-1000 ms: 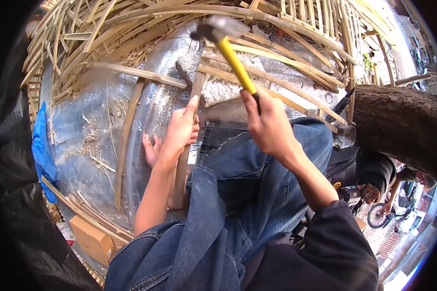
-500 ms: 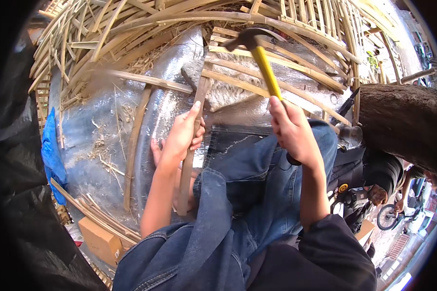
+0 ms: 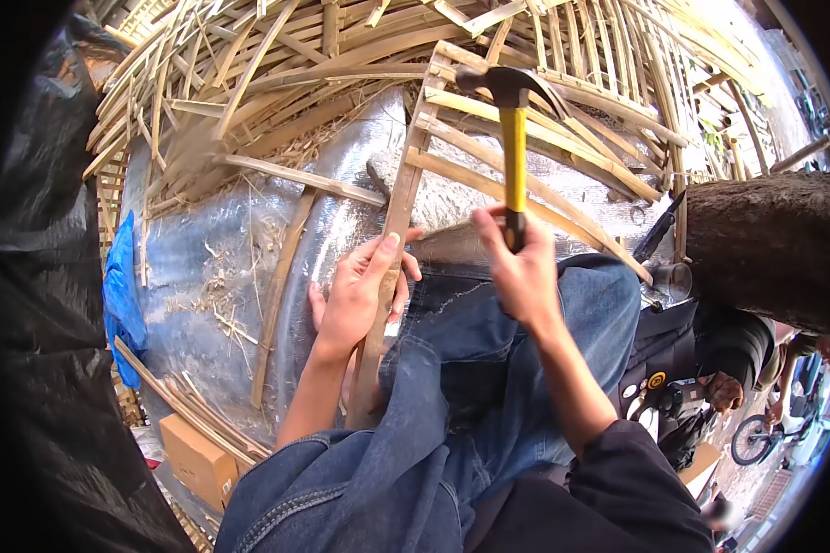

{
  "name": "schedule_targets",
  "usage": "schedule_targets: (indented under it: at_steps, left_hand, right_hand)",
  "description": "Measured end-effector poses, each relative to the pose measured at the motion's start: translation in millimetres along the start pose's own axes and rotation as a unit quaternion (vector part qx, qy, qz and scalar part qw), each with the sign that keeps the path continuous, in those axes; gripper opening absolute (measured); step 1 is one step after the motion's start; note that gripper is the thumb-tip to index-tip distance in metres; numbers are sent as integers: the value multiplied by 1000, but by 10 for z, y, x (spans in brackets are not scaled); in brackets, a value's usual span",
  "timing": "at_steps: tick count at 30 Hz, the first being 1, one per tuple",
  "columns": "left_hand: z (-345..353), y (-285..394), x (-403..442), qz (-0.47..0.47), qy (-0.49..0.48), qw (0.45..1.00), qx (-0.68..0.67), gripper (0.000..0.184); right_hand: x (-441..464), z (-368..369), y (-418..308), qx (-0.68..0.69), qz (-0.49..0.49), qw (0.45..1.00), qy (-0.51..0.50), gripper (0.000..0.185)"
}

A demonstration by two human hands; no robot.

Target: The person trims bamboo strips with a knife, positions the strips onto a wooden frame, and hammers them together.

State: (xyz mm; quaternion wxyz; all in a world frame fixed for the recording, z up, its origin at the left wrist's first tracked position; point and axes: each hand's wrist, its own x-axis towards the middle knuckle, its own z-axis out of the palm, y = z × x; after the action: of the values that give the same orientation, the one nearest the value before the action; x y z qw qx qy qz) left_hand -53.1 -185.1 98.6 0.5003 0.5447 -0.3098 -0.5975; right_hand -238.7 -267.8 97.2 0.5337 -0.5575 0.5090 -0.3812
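Risks first. Hammer (image 3: 514,166) stands near upright, its head at 12 o'clock from the right hand (image 3: 521,267). From the left hand (image 3: 358,290), that head sits at about 1 o'clock. Judgement: a stroke falling short toward 7 o'clock could catch the left thumb, which lies along the face of the wooden rail (image 3: 403,198); cause would be poor aim or the rail rolling in the grip. Second risk: the rail is slim and seems to have only one hand steadying it, so a hard blow might twist it, split it or loosen the slats (image 3: 470,146). Third: pale digits just beside the left hand at its 9 o'clock look like toes, though the hand hides most of them; a slipping rail could knock them.

Hands. Left: curled about the rail, thumb on top, fingers wrapped under, index tip reaching past the far edge. Right: fingers closed round the hammer's dark grip, at 3 o'clock from the left hand.

Position of piece. Rail passes through the left grip, upper end toward 1 o'clock, lower end at 6 o'clock beside the jeans (image 3: 415,392). From the right hand it lies at 9 to 10 o'clock, apart. Slats run from it toward 4 o'clock, above the foil sheet (image 3: 194,276).
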Motion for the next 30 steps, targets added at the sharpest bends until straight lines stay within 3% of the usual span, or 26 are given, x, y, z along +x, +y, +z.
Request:
schedule_targets:
  at_steps: [4, 5, 7, 8, 11, 14, 16, 30]
  left_hand:
    - [-70, -91, -13, 13, -3, 1000, -26, 48]
    - [-112, -95, -20, -9, -8, 1000, -14, 48]
    - [-283, -235, 20, -33, -13, 999, -2, 49]
    - [-452, -445, 96, 16, 22, 991, 134, 51]
    - [-373, -156, 381, -25, 90, 995, 21, 51]
    - [-368, -73, 694, 48, 71, 993, -87, 50]
    - [-320, -47, 821, 35, -49, 978, -202, 47]
    - [-98, 4, 669, 31, -46, 971, -232, 35]
  right_hand:
    - [-3, 519, -108, 77, -48, 996, 10, 35]
    - [-58, 589, -186, 187, 21, 982, -17, 37]
    - [8, 768, 8, 145, -2, 989, 24, 39]
    - [34, 820, 96, 152, -2, 988, 40, 38]
    - [57, 754, 26, 140, 0, 990, 18, 38]
    - [60, 757, 83, 179, 22, 984, 9, 39]
    - [77, 776, 127, 195, -10, 981, 15, 39]
    - [96, 730, 143, 205, 24, 978, -10, 36]
